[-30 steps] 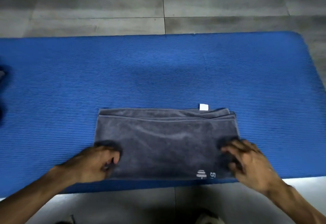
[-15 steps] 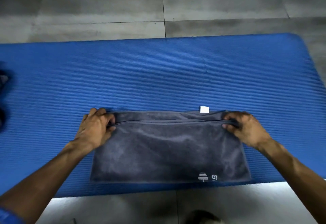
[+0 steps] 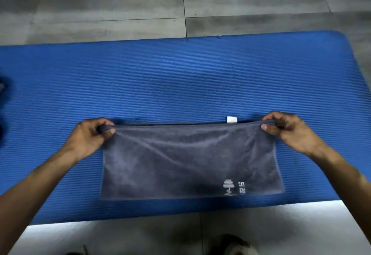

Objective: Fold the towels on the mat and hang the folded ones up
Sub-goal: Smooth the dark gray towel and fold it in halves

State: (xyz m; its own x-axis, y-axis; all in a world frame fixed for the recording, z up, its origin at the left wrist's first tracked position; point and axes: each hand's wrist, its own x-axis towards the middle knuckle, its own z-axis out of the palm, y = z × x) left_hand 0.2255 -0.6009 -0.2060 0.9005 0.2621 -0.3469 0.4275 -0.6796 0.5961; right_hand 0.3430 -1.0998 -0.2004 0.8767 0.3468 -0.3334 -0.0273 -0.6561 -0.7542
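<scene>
A dark grey towel point(image 3: 186, 160) folded into a rectangle is over the near half of the blue mat point(image 3: 180, 78). Its far edge is lifted off the mat and pulled taut, while the near edge hangs close to the mat. My left hand point(image 3: 92, 136) pinches the far left corner between thumb and fingers. My right hand point(image 3: 285, 129) pinches the far right corner the same way. A small white label point(image 3: 231, 119) sticks up from the far edge, and a pale logo point(image 3: 233, 187) shows near the right near corner.
Grey floor tiles point(image 3: 140, 3) lie beyond the mat, and a pale floor strip point(image 3: 140, 236) lies in front of it. A dark shape point(image 3: 3, 102) sits at the mat's left edge. A foot point(image 3: 234, 246) shows at the bottom.
Both hands went from the towel's near corners to its far corners, gripped them, and have lifted the far edge off the mat and stretched it wider.
</scene>
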